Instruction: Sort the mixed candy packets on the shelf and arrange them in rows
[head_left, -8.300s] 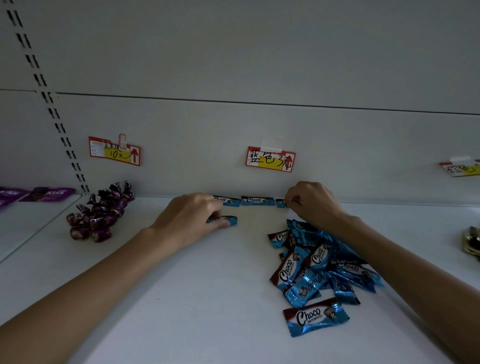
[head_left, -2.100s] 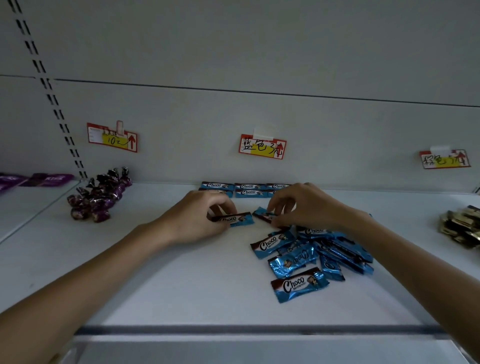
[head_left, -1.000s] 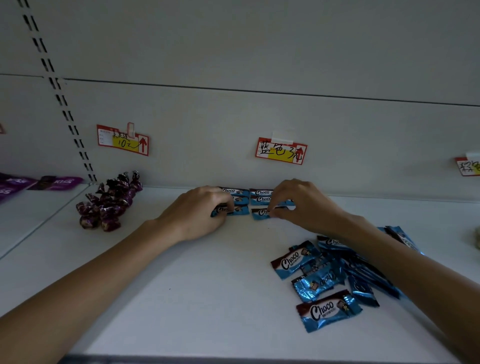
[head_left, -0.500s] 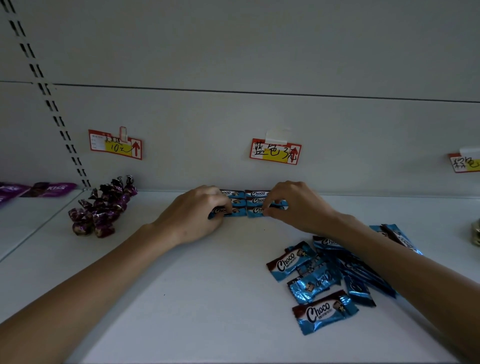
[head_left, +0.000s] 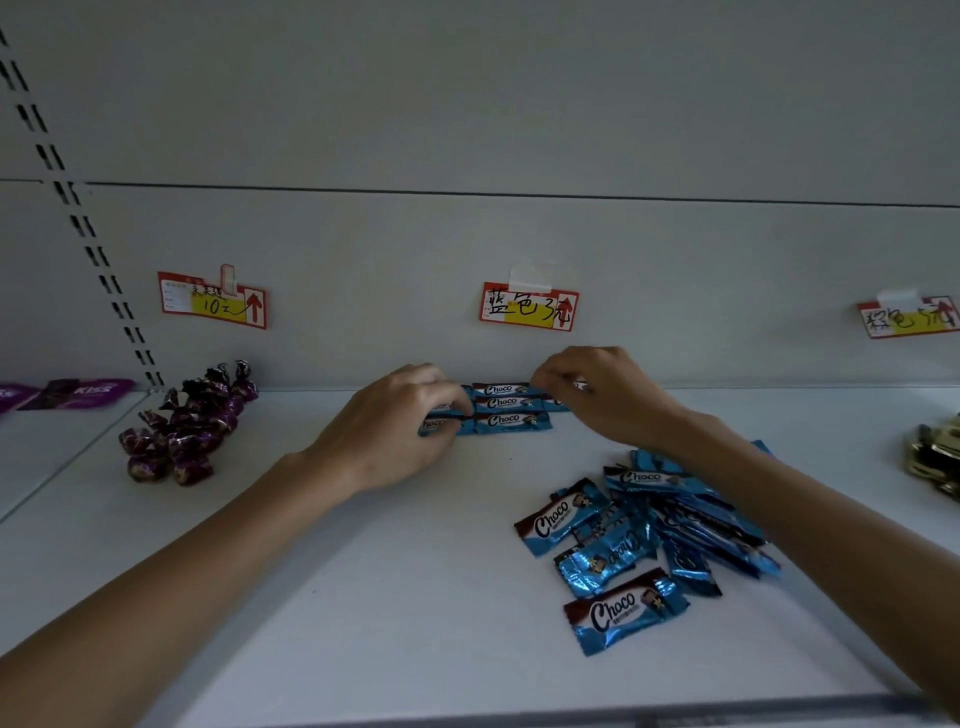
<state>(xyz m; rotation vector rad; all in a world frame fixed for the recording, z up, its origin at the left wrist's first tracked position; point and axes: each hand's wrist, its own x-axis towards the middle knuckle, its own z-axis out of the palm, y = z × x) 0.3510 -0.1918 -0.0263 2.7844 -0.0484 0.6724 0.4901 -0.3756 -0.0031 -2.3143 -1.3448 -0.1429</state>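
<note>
Sorting is partly done. An arranged block of blue Choco packets (head_left: 511, 404) sits at the far edge of the shelf (head_left: 363, 597), against the back panel (head_left: 467, 104), right under the middle price tag (head_left: 529, 306). Three short rows are visible, near to far, labels up, edges touching. Both hands cover the block ends, so the count per row is unclear.

Left hand (head_left: 395, 426) is at the near-left corner of the block. Its fingers (head_left: 452, 402) are curled, and thumb and fingertips pinch the end packet (head_left: 439, 425) of the nearest row. Looks like it is being squared against its neighbour.

Right hand (head_left: 605, 397) is at the far-right end of the block, fingers (head_left: 550, 376) bent down onto the far row. Cannot tell if they pinch a packet or just nudge it.

Left to do:
- Loose pile (head_left: 649, 525) of the same blue packets, near-right of the block and apart from it. It is jumbled and overlapping, some packets turned. Judging by the pile, more is left than placed.
- Purple twist candies (head_left: 187, 426) heaped at left under the left price tag (head_left: 213, 300), not in rows.
- Gold packets (head_left: 935, 462) at the right edge, cropped, below the right price tag (head_left: 909, 317). Order unclear.

Surface is a plain white shop shelf, flat and matte, with a grey lip at the near edge. There is a slotted upright (head_left: 78, 223) at left. The adjoining bay at left holds purple KISS packets (head_left: 78, 389). Lighting is dim.
</note>
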